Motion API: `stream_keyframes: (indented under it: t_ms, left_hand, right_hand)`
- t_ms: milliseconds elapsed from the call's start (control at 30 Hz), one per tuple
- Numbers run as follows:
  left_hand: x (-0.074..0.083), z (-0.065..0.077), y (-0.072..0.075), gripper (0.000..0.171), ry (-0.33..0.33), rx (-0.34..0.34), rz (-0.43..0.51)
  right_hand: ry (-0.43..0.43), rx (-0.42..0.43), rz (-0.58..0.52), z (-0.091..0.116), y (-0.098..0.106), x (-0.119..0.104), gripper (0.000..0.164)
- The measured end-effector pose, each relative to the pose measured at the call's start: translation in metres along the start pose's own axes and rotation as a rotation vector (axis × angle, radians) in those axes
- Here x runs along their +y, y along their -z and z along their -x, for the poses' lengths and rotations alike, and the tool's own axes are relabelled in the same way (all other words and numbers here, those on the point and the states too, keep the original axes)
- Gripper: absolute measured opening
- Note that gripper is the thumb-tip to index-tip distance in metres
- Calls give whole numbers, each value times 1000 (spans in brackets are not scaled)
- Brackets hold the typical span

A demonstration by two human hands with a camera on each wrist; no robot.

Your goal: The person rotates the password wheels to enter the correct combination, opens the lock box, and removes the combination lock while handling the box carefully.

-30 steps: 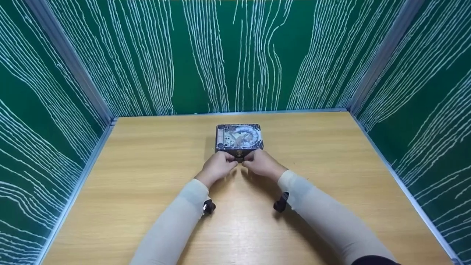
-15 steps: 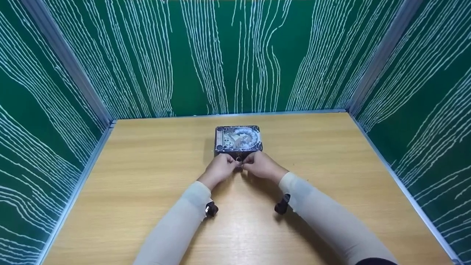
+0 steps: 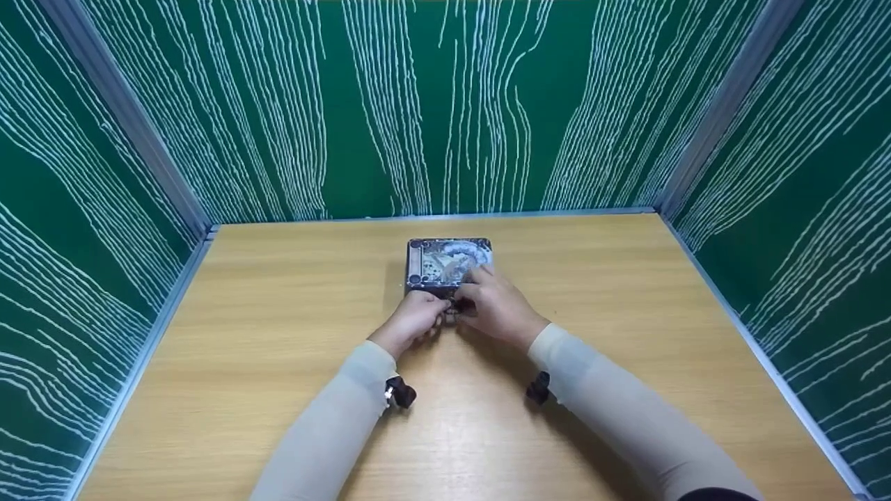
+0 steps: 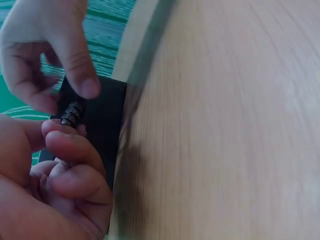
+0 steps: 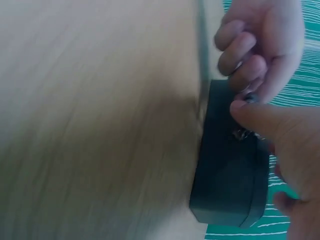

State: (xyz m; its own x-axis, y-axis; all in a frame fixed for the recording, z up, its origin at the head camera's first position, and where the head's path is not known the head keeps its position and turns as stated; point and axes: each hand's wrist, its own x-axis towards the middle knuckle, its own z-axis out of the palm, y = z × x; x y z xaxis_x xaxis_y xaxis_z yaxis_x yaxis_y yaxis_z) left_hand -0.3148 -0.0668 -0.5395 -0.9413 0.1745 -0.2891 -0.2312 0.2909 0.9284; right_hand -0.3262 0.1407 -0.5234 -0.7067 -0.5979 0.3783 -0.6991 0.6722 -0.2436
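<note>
A small dark box [image 3: 437, 263] with a picture on its lid stands closed on the table, its front toward me. At that front, my left hand [image 3: 415, 316] pinches one end of a small combination padlock [image 4: 72, 114] with ringed dials. My right hand [image 3: 501, 306] is close beside it, thumb and fingers apart, with its upper fingers over the lid's front right corner. In the right wrist view a metal clasp [image 5: 241, 134] shows on the box front near the right thumb. Whether the right thumb touches the padlock is hard to tell.
The wooden table [image 3: 292, 292] is bounded by green walls [image 3: 369, 167] with white wavy lines, at the back and both sides. Grey metal strips [image 3: 752, 313] run along its edges.
My right hand has gone from pinching at the box front to spread fingers, rising toward the lid. My left hand keeps its hold at the front. The box has stayed almost in place.
</note>
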Motion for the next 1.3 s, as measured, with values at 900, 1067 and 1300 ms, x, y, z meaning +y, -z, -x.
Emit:
stream_keyframes:
  t_ms: [900, 1067, 1300]
  left_hand:
    - [16, 11, 34, 21, -581, 213, -638]
    - [14, 4, 36, 29, -613, 160, -718]
    - [13, -8, 28, 33, -559, 164, -779]
  right_hand:
    - [-27, -54, -106, -16, 6, 16, 10]
    - [-74, -66, -187, -17, 3, 20, 13]
    - [-78, -52, -239, -18, 1, 25, 18]
